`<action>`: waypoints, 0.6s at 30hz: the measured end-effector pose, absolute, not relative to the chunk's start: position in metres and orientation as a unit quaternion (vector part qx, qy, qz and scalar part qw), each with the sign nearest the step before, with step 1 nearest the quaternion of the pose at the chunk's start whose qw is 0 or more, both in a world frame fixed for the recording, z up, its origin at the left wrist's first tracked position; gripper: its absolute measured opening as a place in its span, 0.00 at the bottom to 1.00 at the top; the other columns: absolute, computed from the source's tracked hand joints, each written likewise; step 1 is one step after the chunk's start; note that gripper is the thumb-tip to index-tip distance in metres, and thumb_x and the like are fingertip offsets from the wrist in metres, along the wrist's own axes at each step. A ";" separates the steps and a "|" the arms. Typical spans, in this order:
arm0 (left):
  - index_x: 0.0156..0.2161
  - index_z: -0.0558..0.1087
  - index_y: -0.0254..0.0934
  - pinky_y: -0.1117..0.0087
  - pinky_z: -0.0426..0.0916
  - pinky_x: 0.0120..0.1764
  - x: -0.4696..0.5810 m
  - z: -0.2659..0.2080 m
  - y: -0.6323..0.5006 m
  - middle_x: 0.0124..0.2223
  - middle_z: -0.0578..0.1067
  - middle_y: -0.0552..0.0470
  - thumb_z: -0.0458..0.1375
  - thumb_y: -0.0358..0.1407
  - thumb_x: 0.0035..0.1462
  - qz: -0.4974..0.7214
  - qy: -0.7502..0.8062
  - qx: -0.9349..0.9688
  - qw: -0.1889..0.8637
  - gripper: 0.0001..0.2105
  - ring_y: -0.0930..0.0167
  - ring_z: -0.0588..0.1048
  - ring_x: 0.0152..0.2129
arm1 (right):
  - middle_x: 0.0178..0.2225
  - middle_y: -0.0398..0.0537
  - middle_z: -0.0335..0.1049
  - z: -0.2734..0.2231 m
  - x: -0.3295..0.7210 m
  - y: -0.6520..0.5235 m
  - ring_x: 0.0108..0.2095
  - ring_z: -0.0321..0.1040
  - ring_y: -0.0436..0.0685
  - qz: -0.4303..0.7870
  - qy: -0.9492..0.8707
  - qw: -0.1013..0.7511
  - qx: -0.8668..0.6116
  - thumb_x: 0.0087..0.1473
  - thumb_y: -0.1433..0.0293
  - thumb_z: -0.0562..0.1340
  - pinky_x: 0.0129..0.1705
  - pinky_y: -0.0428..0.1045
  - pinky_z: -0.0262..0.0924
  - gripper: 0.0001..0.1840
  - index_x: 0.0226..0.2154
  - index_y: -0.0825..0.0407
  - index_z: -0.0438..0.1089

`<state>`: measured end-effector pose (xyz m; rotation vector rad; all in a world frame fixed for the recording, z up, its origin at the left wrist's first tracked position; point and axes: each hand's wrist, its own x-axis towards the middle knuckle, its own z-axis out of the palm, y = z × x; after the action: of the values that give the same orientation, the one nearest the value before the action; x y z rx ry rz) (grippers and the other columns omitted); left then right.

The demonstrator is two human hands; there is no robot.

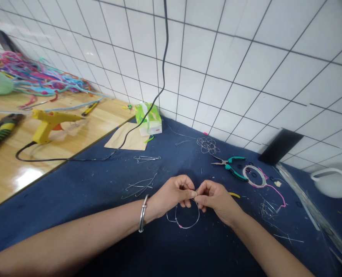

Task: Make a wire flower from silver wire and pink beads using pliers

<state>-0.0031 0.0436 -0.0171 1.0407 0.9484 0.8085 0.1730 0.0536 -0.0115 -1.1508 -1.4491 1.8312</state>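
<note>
Both hands meet over the dark blue cloth, fingertips pinched close together. Between them hangs a thin wire loop [190,227] with small pink spots on its lower part and a smaller wire bend at its left. My left hand [175,194], with a silver bangle at the wrist, grips the top of this loop between thumb and fingers. From the other side my right hand [215,199] pinches the wire at nearly the same spot. The exact wire ends are hidden by the fingertips. A yellow curved piece [234,195] shows just beyond my right hand.
Green-handled pliers [231,165], a coil of wire [207,145] and a white ring [255,185] with pink cord lie right of centre. Bent wires [140,186] lie to the left. A yellow glue gun [45,127] rests on the wooden top; its black cable [127,134] crosses the cloth.
</note>
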 end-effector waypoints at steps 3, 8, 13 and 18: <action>0.32 0.66 0.33 0.76 0.63 0.22 -0.004 -0.018 0.044 0.23 0.70 0.56 0.59 0.36 0.50 0.360 0.415 0.463 0.696 0.08 0.77 0.70 0.18 | 0.20 0.39 0.64 -0.012 0.174 0.054 0.21 0.62 0.47 0.670 -0.536 0.275 -0.434 0.44 0.70 0.64 0.23 0.44 0.58 0.08 0.26 0.54 0.63; 0.32 0.67 0.33 0.75 0.64 0.23 -0.007 -0.018 0.043 0.26 0.71 0.53 0.56 0.39 0.52 0.346 0.404 0.466 0.707 0.09 0.76 0.71 0.20 | 0.20 0.40 0.65 -0.013 0.176 0.056 0.20 0.60 0.46 0.660 -0.525 0.309 -0.440 0.44 0.71 0.63 0.23 0.45 0.57 0.07 0.26 0.54 0.63; 0.31 0.66 0.33 0.75 0.63 0.22 -0.007 -0.018 0.043 0.25 0.71 0.54 0.56 0.39 0.51 0.330 0.410 0.471 0.708 0.09 0.76 0.70 0.18 | 0.22 0.40 0.65 -0.014 0.175 0.055 0.20 0.60 0.46 0.655 -0.515 0.341 -0.436 0.43 0.74 0.63 0.23 0.45 0.57 0.07 0.24 0.53 0.62; 0.30 0.66 0.34 0.76 0.62 0.21 -0.009 -0.016 0.045 0.23 0.69 0.56 0.57 0.35 0.50 0.291 0.422 0.492 0.704 0.06 0.77 0.69 0.16 | 0.24 0.40 0.65 -0.016 0.173 0.053 0.19 0.60 0.45 0.654 -0.514 0.351 -0.431 0.42 0.74 0.63 0.23 0.45 0.57 0.07 0.23 0.53 0.61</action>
<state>-0.0090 0.0446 -0.0162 1.0933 0.9377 0.6461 0.1735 0.0525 -0.0162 -1.1156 -1.3313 1.6927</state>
